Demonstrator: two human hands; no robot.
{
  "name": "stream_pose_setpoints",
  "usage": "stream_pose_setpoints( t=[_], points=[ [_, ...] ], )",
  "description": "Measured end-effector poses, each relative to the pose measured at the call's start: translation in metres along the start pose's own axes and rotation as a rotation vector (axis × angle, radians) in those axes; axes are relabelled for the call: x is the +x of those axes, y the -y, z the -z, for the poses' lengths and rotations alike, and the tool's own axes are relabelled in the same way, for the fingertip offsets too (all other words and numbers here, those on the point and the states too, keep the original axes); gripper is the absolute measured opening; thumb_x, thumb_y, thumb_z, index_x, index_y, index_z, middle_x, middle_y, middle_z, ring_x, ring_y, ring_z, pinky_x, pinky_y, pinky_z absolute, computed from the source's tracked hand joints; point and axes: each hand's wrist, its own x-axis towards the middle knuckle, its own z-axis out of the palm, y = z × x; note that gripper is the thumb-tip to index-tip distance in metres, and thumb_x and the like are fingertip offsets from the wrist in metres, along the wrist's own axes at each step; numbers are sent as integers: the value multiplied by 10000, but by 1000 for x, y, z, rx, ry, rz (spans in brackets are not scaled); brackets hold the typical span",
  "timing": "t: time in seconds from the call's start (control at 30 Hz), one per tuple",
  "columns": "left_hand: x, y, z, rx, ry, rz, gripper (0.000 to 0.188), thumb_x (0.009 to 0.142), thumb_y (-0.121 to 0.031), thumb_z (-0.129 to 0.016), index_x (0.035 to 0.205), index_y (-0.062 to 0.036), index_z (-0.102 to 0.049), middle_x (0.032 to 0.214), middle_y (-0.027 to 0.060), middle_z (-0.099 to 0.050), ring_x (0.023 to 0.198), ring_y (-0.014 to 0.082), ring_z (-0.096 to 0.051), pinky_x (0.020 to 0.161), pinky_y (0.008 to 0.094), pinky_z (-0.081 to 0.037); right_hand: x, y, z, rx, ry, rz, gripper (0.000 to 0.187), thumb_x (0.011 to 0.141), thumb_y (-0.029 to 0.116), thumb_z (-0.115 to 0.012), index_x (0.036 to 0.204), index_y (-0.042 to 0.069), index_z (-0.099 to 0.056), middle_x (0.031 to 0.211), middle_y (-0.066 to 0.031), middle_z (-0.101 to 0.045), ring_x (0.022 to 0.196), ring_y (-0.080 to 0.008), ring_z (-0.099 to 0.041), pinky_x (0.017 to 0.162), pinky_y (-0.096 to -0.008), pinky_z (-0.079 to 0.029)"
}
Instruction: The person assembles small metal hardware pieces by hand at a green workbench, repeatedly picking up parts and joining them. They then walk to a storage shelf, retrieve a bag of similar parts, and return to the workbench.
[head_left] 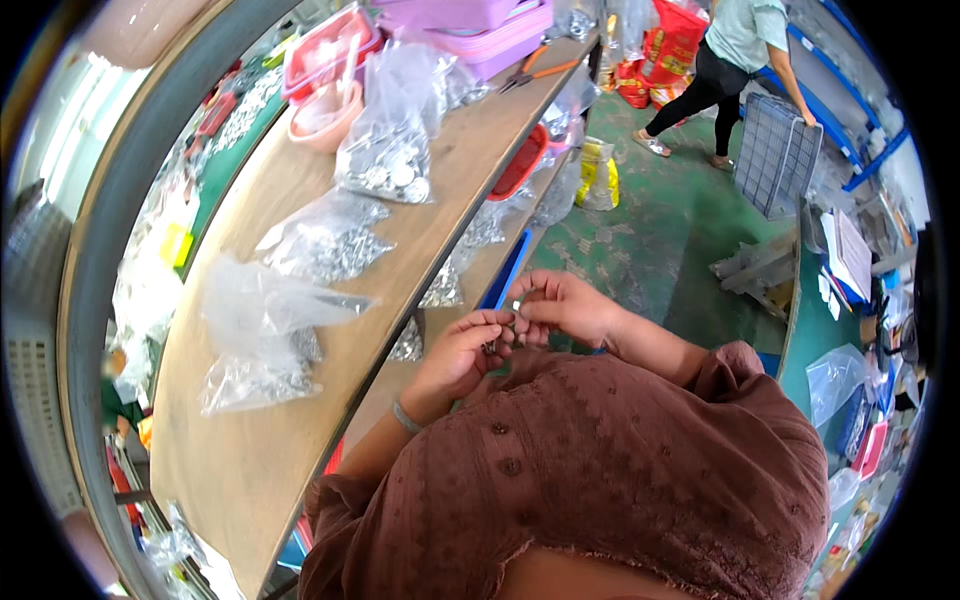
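My left hand [460, 352] and my right hand [563, 308] meet in front of my body, beside the edge of the wooden bench [372, 262]. Fingers of both are pinched together around a small metal piece [516, 307], too small to make out its kind. The left fingers curl below it, with a dark bit near the fingertips. The right thumb and forefinger press on it from the other side. Nearest on the bench are clear plastic bags of small metal parts [335, 238], a bag of round silver discs [395, 172] and another bag [262, 378].
Orange-handled pliers [540, 72] lie near purple baskets [480, 45]. A pink bowl [325, 120] stands beside them. Below the bench edge is a red tray [522, 165]. Across the green floor [640, 240] a person [728, 60] holds a wire-mesh crate [778, 155]. Another cluttered table [808, 330] stands at right.
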Motion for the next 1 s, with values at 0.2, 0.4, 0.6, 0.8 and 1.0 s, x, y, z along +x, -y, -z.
stream_pose_setpoints(
  t=[0.2,0.4,0.6,0.8,1.0],
  points=[
    [46,10,-9,39,-42,87,99,873,-169,-521,901,-80,-555,744,17,-559,647,106,-527,588,249,-435,3,-12,39,-237,61,39,189,826,35,-510,1010,18,-475,729,-28,-574,629,-65,-524,543,-199,-406],
    [117,-11,-29,143,-131,89,79,851,-149,-550,864,-72,-539,684,11,-526,587,96,-502,485,221,-376,40,-3,108,-206,109,120,187,803,52,-532,977,36,-466,649,-20,-545,554,-58,-491,475,-208,-367],
    [229,-43,-90,383,-203,18,83,838,-146,-554,853,-64,-547,685,5,-521,571,78,-477,475,211,-355,53,57,216,-226,64,108,231,811,56,-537,1031,55,-466,676,-15,-549,586,-69,-518,506,-219,-402],
    [325,-64,-151,499,-89,-30,164,818,-180,-576,884,-30,-571,715,16,-543,600,74,-486,498,212,-376,32,118,305,-184,-53,46,323,831,13,-490,1139,56,-404,778,-57,-601,658,-96,-548,562,-229,-429],
    [404,-64,-200,488,66,62,176,848,-139,-506,945,6,-524,720,43,-542,611,110,-521,529,234,-416,-4,133,352,32,-343,118,341,825,-14,-473,1158,31,-413,787,-66,-594,629,-102,-538,553,-217,-425]
  ],
)
